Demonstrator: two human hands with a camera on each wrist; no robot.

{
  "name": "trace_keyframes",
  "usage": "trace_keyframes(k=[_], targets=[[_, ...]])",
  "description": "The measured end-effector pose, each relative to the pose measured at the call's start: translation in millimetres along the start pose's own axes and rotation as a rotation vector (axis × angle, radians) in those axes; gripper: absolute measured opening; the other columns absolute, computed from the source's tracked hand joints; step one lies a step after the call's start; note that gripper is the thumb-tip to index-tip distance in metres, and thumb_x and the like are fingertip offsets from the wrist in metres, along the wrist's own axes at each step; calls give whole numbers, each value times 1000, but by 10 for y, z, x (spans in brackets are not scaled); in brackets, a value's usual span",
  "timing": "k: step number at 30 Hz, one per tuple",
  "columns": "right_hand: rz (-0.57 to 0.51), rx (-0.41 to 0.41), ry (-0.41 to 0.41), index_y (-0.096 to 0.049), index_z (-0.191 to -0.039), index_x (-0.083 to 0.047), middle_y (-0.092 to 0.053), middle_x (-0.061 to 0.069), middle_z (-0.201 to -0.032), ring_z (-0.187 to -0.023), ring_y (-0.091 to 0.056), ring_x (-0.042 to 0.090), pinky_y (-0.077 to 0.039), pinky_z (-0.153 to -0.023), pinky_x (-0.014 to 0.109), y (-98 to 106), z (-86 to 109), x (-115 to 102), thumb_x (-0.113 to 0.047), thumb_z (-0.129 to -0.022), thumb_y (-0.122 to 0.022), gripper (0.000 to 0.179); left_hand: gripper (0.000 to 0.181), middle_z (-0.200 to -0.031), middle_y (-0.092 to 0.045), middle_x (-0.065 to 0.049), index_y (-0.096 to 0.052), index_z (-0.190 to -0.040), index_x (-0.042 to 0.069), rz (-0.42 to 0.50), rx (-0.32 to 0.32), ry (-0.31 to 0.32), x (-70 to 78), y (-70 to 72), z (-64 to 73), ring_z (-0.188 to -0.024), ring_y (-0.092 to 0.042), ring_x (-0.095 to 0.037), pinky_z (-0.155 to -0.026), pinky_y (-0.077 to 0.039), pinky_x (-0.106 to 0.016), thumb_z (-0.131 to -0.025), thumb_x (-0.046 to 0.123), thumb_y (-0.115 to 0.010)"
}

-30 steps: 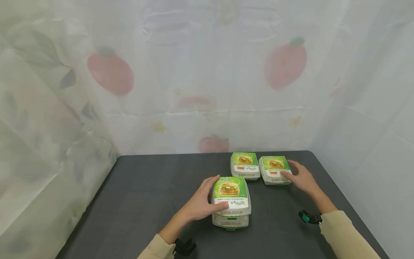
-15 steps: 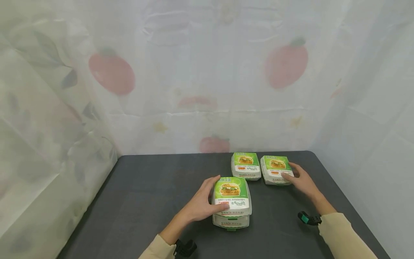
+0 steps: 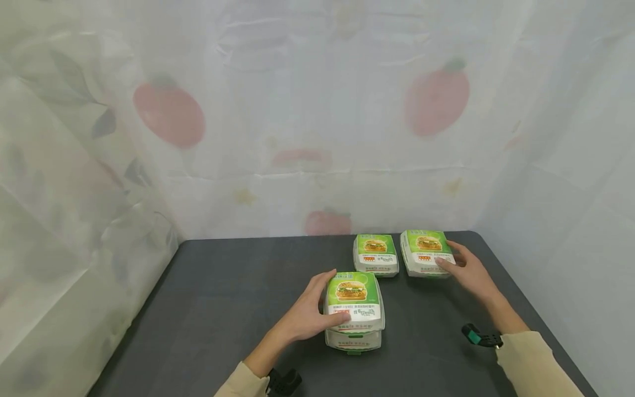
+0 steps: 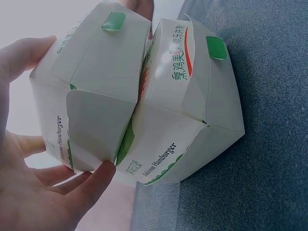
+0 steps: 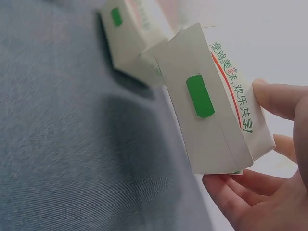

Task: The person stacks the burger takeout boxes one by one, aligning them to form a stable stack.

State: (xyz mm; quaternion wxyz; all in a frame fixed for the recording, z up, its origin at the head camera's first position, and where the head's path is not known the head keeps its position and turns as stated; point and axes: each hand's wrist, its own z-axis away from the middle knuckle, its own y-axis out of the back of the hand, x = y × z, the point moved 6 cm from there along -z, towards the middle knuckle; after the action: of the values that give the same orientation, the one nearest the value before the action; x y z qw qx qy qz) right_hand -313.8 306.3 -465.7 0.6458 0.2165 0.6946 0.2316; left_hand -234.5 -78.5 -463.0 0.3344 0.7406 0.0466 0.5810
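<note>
Two white-and-green hamburger boxes stand stacked at the table's front middle. My left hand (image 3: 308,315) grips the upper hamburger box (image 3: 354,300), thumb on its front edge and fingers along its left side. Directly beneath is the lower hamburger box (image 3: 353,341); in the left wrist view its printed side (image 4: 159,144) meets the upper one at a slant. At the back right, my right hand (image 3: 468,274) holds another hamburger box (image 3: 428,252) by its right side, thumb on the front. The right wrist view shows this box (image 5: 204,106) raised off the table, its shadow below.
One more hamburger box (image 3: 376,255) sits at the back, just left of the raised one. The dark table (image 3: 223,309) is bordered by a pale curtain (image 3: 297,110) with strawberry prints behind and at the sides.
My right hand has lifted its hamburger box from the table and shifted it slightly back and to the right. The left hand and the stack stay where they were.
</note>
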Motion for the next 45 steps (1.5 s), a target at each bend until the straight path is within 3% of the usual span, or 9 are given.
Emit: trace_keyframes(k=[11,22,27,45], targets=[[-41,-8,100,-19,-163,-9,-48,31,-141,-125,-52,46,-49,-89,54,103,88,-393,-39,-104,-60,79,98,-161,-26,-1,-23,-163,25,1,-3,17,3,31,-1,-131,-45,-19,-100,-46,-44,-86,54,-77],[-74,-61,166,-22,-163,-12,-47,30,-143,-123,-54,44,-48,-89,51,108,236,-818,-35,-104,-61,75,97,-161,-26,-4,-23,-163,24,9,-2,11,10,34,5,-131,-45,-23,-98,-46,-46,-87,52,-77],[-99,-92,211,-24,-163,-13,-46,27,-145,-120,-56,40,-51,-86,41,57,294,-992,-30,-104,-62,72,96,-161,-26,-4,-23,-163,24,12,-5,7,14,30,5,-132,-45,-22,-99,-46,-46,-87,51,-77],[-181,-245,323,-32,-160,-15,-52,19,-139,-115,-60,33,-54,-86,37,-247,448,-1331,-21,-102,-65,67,97,-161,-25,-4,-22,-163,24,8,-5,3,18,32,9,-133,-44,-21,-100,-47,-45,-87,52,-77]])
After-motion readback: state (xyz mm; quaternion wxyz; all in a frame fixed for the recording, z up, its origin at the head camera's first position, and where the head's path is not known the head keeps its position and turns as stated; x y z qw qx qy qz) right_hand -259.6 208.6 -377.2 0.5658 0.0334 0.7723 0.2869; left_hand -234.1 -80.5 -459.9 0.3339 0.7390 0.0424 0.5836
